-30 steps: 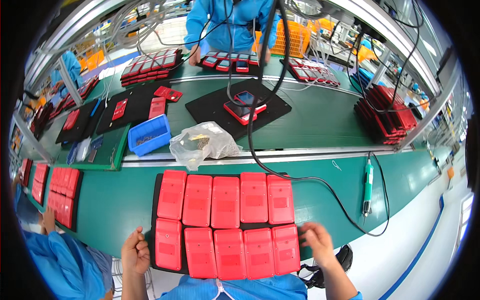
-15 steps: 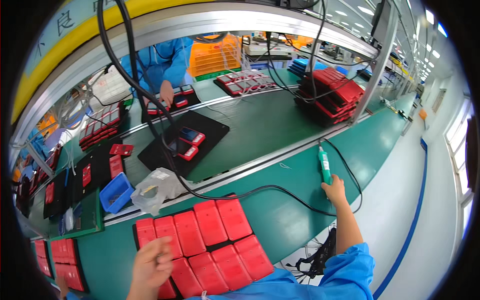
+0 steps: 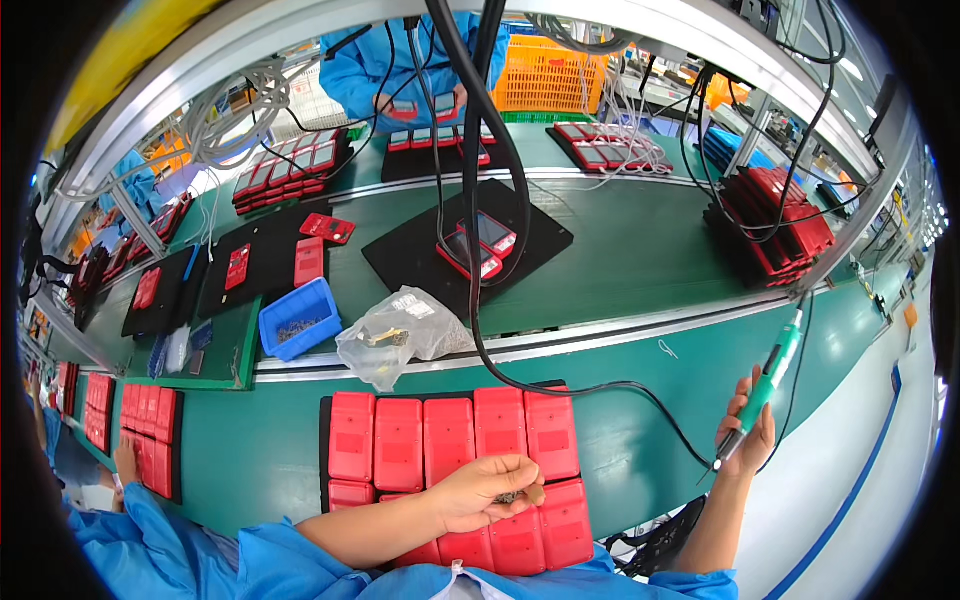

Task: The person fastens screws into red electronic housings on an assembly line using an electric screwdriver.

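My left hand [image 3: 485, 492] is curled palm up over the front row of red plastic housings [image 3: 450, 440], with a few small grey metal pieces, apparently screws [image 3: 511, 497], in its fingers. The housings lie back side up in two rows on a black board. To the right, my right hand [image 3: 745, 432] is closed round a green electric screwdriver [image 3: 772, 375] with a black cord. It is held up off the bench, its thin bit pointing down and to the left, apart from the housings.
A blue bin [image 3: 300, 318] with small metal parts stands beside a clear plastic bag [image 3: 400, 335]. Two red devices [image 3: 485, 245] lie on a black board. Stacked red trays [image 3: 770, 225] stand far right. Black cables hang across the middle. Co-workers sit opposite and at left.
The screwdriver has been lifted from the bench in my right hand and turned bit down. My left hand has moved right over the housings. The view has swung left.
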A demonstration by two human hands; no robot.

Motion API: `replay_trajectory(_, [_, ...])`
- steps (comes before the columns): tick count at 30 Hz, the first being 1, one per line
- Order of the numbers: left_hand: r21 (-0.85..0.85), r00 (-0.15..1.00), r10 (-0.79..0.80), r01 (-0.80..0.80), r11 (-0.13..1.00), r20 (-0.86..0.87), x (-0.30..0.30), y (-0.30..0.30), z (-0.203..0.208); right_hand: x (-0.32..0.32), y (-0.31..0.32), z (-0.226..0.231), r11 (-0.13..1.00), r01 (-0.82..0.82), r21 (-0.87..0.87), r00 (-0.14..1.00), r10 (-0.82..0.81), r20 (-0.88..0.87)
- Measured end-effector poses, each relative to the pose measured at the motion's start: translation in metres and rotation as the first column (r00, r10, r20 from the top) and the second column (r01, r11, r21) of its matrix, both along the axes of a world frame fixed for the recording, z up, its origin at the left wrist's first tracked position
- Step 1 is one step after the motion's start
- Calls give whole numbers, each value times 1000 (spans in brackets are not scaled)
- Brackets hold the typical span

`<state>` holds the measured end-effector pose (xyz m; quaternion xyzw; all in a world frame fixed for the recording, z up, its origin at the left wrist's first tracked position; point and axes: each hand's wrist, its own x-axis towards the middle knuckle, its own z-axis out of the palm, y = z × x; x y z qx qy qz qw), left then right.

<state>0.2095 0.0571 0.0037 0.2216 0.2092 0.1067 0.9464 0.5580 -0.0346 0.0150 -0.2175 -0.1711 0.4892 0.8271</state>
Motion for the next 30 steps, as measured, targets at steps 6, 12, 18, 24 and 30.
replay_trajectory(6, [54,999,-24,26,998,-35,5,-5,-16,-57,8,-1,935,-137,327,986,160,-44])
replay_trajectory(12, [138,1000,-26,26,990,-2,-2,-9,-17,-93,28,34,955,-88,284,919,-32,394])
replay_trajectory(18, [117,1000,-4,1,993,26,-1,-5,-10,-118,47,58,382,-715,586,693,497,522])
replay_trajectory(24, [845,959,264,-56,532,-103,-6,-11,1,-139,25,54,838,-327,437,901,137,411])
replay_trajectory(30, [978,956,263,84,191,-133,-1,-17,0,-175,15,61,935,172,311,860,-296,416])
